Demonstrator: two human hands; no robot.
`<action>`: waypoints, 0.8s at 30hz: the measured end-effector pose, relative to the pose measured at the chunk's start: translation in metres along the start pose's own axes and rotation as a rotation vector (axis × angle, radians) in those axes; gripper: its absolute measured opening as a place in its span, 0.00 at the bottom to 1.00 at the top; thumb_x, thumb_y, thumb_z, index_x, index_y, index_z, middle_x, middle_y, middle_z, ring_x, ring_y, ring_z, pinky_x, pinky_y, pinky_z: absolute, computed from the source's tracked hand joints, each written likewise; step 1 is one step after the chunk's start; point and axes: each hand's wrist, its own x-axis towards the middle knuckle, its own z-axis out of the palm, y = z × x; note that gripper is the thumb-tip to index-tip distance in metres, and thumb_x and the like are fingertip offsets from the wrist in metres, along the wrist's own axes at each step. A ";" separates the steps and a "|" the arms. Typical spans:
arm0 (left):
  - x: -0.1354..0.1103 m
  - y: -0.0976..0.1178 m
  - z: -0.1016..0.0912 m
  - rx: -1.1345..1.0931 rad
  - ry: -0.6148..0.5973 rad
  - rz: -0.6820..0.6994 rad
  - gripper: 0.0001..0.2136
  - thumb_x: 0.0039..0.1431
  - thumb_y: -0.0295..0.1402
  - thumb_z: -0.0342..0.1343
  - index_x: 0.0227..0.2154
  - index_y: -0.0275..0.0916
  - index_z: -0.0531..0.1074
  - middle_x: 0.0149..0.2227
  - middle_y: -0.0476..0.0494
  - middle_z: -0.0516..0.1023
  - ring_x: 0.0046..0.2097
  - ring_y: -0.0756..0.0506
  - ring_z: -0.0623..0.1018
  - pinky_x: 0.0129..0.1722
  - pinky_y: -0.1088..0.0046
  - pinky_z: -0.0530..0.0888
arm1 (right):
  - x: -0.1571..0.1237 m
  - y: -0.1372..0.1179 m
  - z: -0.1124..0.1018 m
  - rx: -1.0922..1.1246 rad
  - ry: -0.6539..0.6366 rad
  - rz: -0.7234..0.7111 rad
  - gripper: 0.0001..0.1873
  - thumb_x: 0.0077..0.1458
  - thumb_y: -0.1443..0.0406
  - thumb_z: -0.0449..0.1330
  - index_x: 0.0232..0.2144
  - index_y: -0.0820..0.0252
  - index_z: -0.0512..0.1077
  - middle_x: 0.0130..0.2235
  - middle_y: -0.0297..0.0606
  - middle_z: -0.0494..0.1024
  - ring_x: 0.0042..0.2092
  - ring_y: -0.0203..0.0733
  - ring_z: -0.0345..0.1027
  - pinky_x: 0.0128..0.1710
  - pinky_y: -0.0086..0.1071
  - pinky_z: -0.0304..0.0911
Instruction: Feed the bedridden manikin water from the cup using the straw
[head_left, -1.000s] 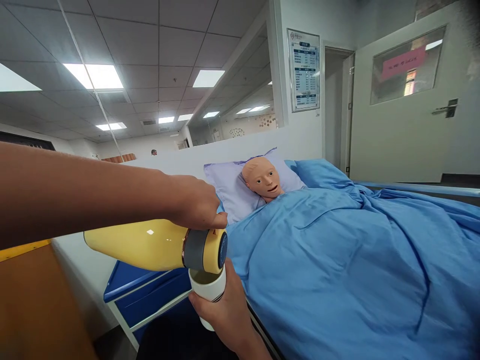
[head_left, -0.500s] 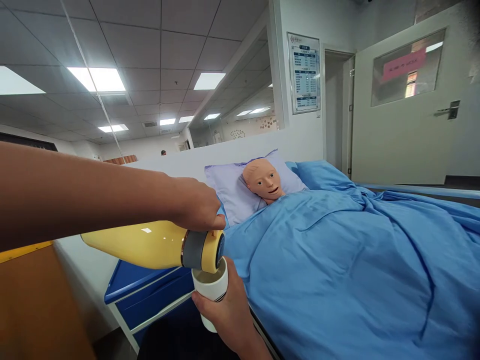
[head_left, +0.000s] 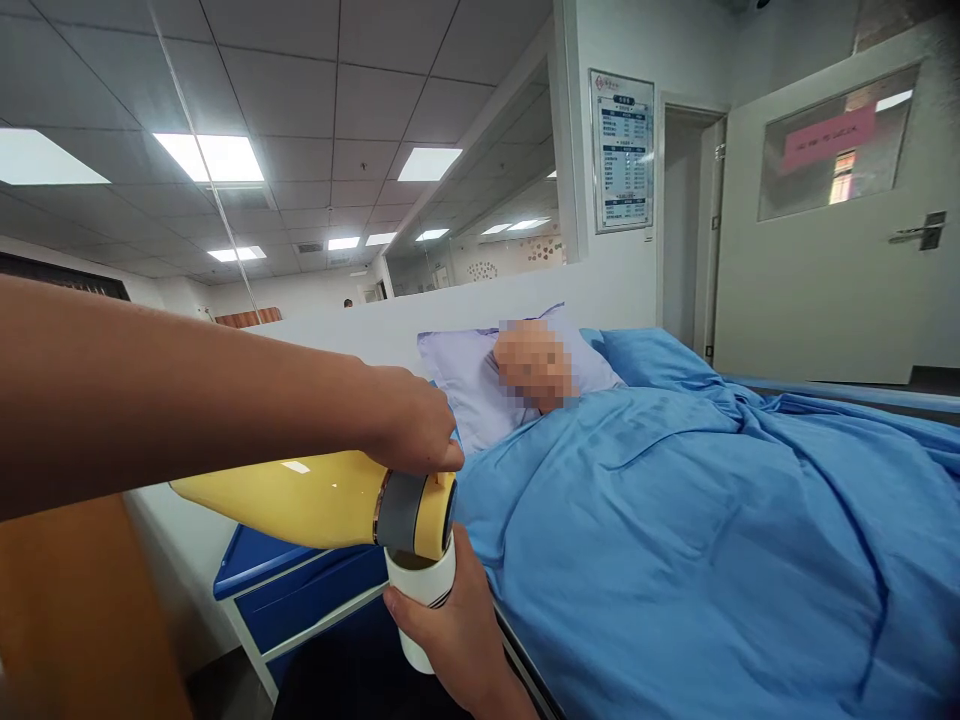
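Note:
My left hand (head_left: 416, 425) is closed on the upper side of a yellow thermos jug (head_left: 300, 500) with a grey collar; my forearm hides the grip. The jug lies almost on its side, its mouth tipped down over the rim of a white cup (head_left: 416, 650). Closed around that cup from the right is my right hand (head_left: 461, 620), thumb across the near side. Inside the cup the contents are mostly hidden by the jug's neck, and I cannot make out a stream.
A patient mannequin (head_left: 534, 365) lies on a lilac pillow (head_left: 469, 385) under a blue blanket (head_left: 660, 530), right of my hands. Behind the cup stands a blue bedside cabinet (head_left: 300, 585). A brown wooden surface (head_left: 67, 600) is at lower left; a white door (head_left: 817, 280) is at the right.
The view has shifted slightly, so the scene sits a little further right. The jug's mouth is slightly lower against the cup's rim. Both hands keep their holds.

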 end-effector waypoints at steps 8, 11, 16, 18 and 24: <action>0.004 0.003 0.006 -0.055 0.022 -0.026 0.23 0.65 0.44 0.41 0.37 0.39 0.81 0.38 0.32 0.82 0.39 0.36 0.79 0.35 0.62 0.70 | 0.003 0.002 0.001 -0.031 0.019 -0.003 0.21 0.45 0.67 0.67 0.43 0.55 0.70 0.37 0.31 0.79 0.36 0.42 0.71 0.37 0.33 0.68; 0.004 -0.004 0.017 -0.102 0.048 -0.003 0.25 0.65 0.46 0.40 0.35 0.39 0.81 0.38 0.32 0.82 0.40 0.36 0.79 0.37 0.62 0.71 | 0.005 0.011 0.007 -0.070 0.042 -0.009 0.21 0.42 0.67 0.66 0.42 0.55 0.70 0.36 0.33 0.80 0.35 0.44 0.72 0.35 0.34 0.70; -0.006 -0.059 0.057 -0.400 0.122 -0.146 0.31 0.66 0.53 0.36 0.24 0.37 0.76 0.28 0.36 0.78 0.32 0.43 0.75 0.36 0.65 0.69 | 0.000 0.050 0.012 -0.267 0.194 0.062 0.33 0.35 0.65 0.70 0.48 0.55 0.72 0.42 0.40 0.83 0.42 0.53 0.78 0.42 0.39 0.75; -0.014 -0.094 0.088 -0.592 0.250 -0.248 0.30 0.67 0.51 0.38 0.19 0.37 0.71 0.22 0.42 0.72 0.26 0.48 0.71 0.32 0.68 0.66 | -0.003 0.069 0.012 -0.295 0.199 0.115 0.35 0.36 0.63 0.72 0.50 0.55 0.72 0.45 0.41 0.83 0.46 0.56 0.78 0.45 0.40 0.75; -0.046 -0.176 0.229 -1.446 0.714 -0.736 0.27 0.65 0.56 0.40 0.18 0.42 0.55 0.16 0.53 0.55 0.18 0.54 0.55 0.19 0.75 0.55 | -0.012 0.111 0.018 -0.322 0.132 0.264 0.22 0.40 0.61 0.71 0.42 0.47 0.78 0.41 0.37 0.85 0.45 0.59 0.80 0.40 0.40 0.75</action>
